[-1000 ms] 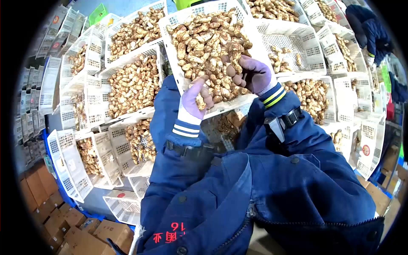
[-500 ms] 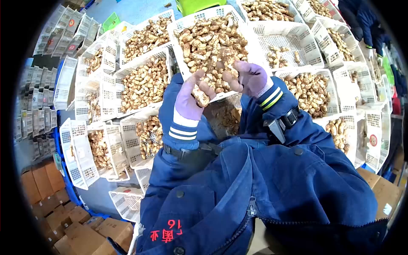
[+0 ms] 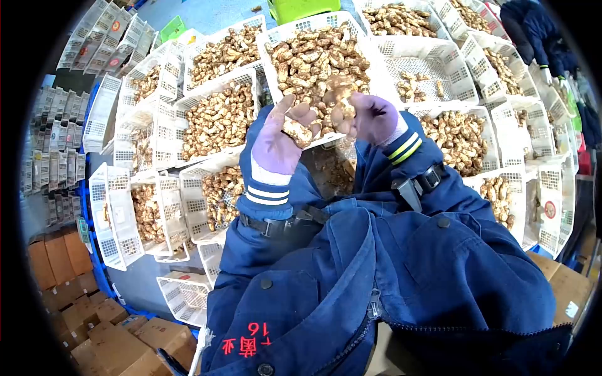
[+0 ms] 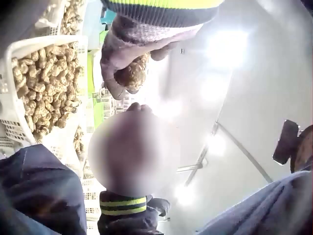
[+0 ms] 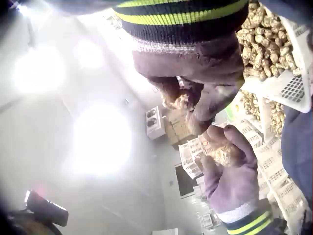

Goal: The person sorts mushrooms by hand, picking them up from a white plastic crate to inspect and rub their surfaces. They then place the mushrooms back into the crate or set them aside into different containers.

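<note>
My left hand [image 3: 295,125], in a purple glove, is raised palm-up and holds a pale brown mushroom [image 3: 296,132] in its curled fingers. Close beside it, my right hand [image 3: 348,108], gloved the same, grips another mushroom [image 3: 340,99]. Both hover over the near edge of a white perforated basket [image 3: 269,69] heaped with mushrooms. In the left wrist view the left hand [image 4: 122,66] curls round its mushroom [image 4: 134,73]. The right wrist view shows the right hand [image 5: 188,100] round a mushroom [image 5: 175,98], and the left hand [image 5: 227,169] below it with its own.
Several white baskets of mushrooms surround me, one at the back right [image 3: 433,62] nearly bare. Empty baskets stand stacked at the left [image 3: 63,131]. Cardboard boxes [image 3: 94,319] lie at the lower left. Another person in blue [image 3: 539,31] stands at the top right.
Both hands have risen from the heaped basket toward my chest, each carrying a mushroom, and have come closer together with the palms turned up.
</note>
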Demonstrator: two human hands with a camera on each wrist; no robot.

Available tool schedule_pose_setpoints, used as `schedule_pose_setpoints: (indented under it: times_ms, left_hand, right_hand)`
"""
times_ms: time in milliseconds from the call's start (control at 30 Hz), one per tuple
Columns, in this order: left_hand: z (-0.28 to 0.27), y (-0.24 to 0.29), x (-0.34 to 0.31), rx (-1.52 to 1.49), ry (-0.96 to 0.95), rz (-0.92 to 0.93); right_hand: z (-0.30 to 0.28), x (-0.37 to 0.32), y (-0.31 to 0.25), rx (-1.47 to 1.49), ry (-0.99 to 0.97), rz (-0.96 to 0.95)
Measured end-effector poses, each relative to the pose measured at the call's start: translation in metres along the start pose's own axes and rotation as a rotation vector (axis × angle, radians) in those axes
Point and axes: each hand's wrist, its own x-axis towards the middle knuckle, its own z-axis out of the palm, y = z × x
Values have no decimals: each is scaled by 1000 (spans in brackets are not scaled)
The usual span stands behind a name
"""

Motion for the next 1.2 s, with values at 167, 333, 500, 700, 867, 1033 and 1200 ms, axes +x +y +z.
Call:
schedule_pose_setpoints:
  times_ms: [167, 333, 500, 700, 867, 1033, 1200]
  left_hand:
    - [-2, -9, 6, 72, 27, 54]
    - [2, -28, 12, 110, 93, 141]
    - [27, -29, 8, 344, 41, 285]
    - [7, -1, -20, 662, 156, -130]
    - [-5, 3, -32, 855, 218, -264]
    - [-107, 83, -67, 1005, 659, 271]
    - [-123, 100, -70, 1409, 951, 378]
  right_hand:
    - [-95, -49, -53, 266, 75, -316]
    - [-60, -77, -44, -136, 378, -356]
    - [50, -23, 15, -597, 120, 73]
    - [43, -4, 17, -1404, 14, -216]
    - [27, -6, 10, -1060, 120, 145]
    - [-76, 34, -53, -1987, 580, 6]
    - [-114, 101, -24, -2102, 206, 442]
